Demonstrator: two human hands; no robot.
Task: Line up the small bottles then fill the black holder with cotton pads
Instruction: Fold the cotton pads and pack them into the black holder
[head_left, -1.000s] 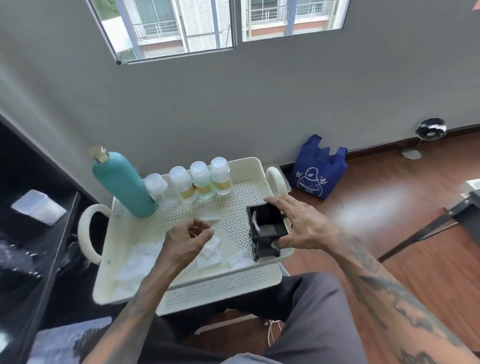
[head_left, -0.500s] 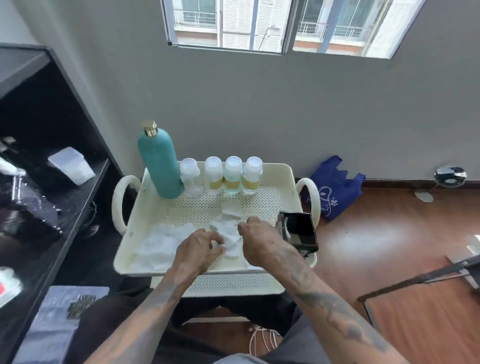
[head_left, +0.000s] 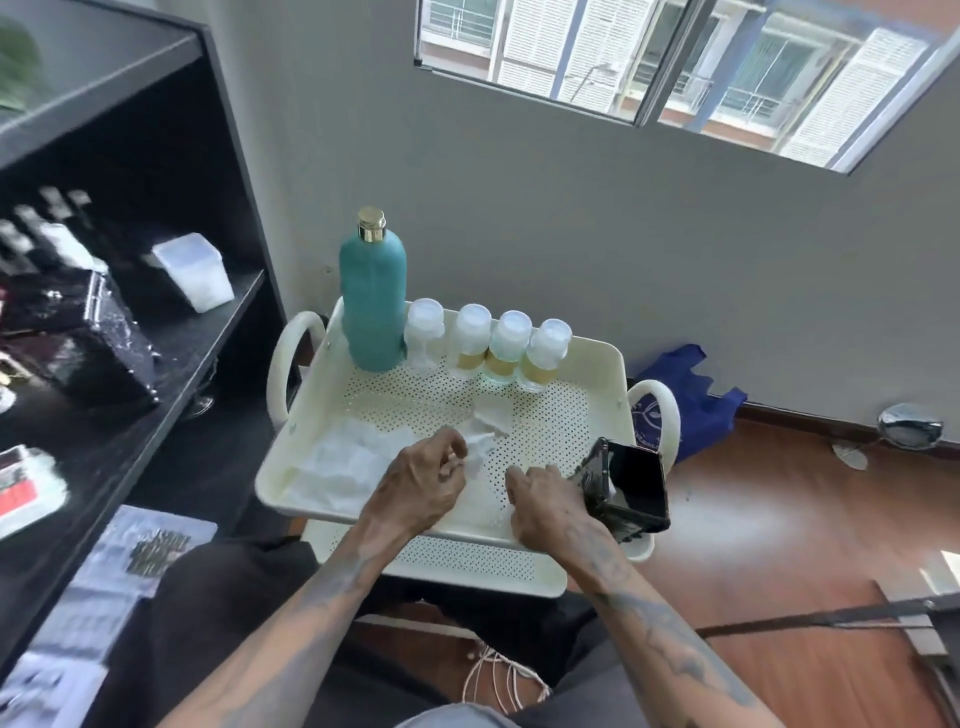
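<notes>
Several small clear bottles (head_left: 491, 345) with white caps stand in a row along the back of the cream perforated tray (head_left: 597, 374), right of a tall teal bottle (head_left: 371, 301). White cotton pads lie in a pile (head_left: 343, 462) at the tray's front left, and a few loose pads (head_left: 493, 413) lie mid-tray. My left hand (head_left: 423, 486) pinches a cotton pad (head_left: 475, 449) at its fingertips. My right hand (head_left: 545, 506) lies curled, knuckles up, on the tray beside the black holder (head_left: 634, 488). What its fingers cover is hidden. The holder is tilted at the front right corner.
A black shelf unit (head_left: 171, 332) with a clear box (head_left: 195, 273) and dark items stands close on the left. The grey wall runs behind the tray. A blue bag (head_left: 691, 395) lies on the wooden floor to the right. A lower tray shelf (head_left: 467, 558) sits above my knees.
My right hand has left the black holder and come to the pads in the tray's middle. My left hand stays at the pads. The view has swung left.
</notes>
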